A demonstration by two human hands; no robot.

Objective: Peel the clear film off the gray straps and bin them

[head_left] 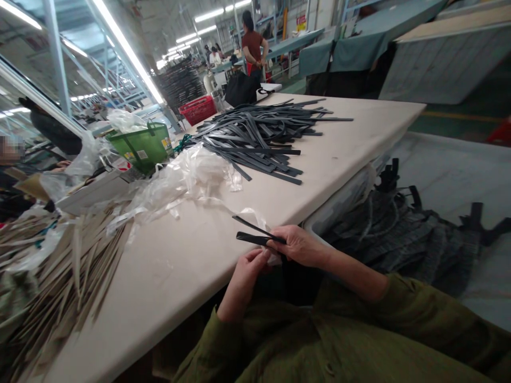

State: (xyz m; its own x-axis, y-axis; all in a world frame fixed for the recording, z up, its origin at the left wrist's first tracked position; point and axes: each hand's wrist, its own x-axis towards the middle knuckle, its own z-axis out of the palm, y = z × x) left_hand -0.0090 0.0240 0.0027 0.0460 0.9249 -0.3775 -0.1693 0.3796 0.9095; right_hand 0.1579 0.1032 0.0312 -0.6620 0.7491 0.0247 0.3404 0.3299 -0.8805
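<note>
The right hand (297, 246) is pinching a dark strap (255, 235) at the near edge of the desk (171, 266), fingers closed over the strap's right end while two thin dark lengths are poking out to the left over the desktop. The left hand (249, 268) is sitting just below and left of it, fingers curled shut, its fingertips touching the same strap from underneath. Both hands are hovering right at the desk's near rim, above a lap in green clothing.

Farther along the desk, a large pile of dark straps (259, 133) is lying spread across the middle, well apart from the hands. Crumpled clear plastic (187, 178) is lying between that pile and the hands, slightly left. A heap of pale strips (67, 266) is crowding the near left corner. A green basket (146, 143) is standing at the far left edge. The stretch of desktop just left of the hands is lying bare, and the right edge beyond the pile is bare too. Dark fabric (399, 229) is lying on the floor to the right.
</note>
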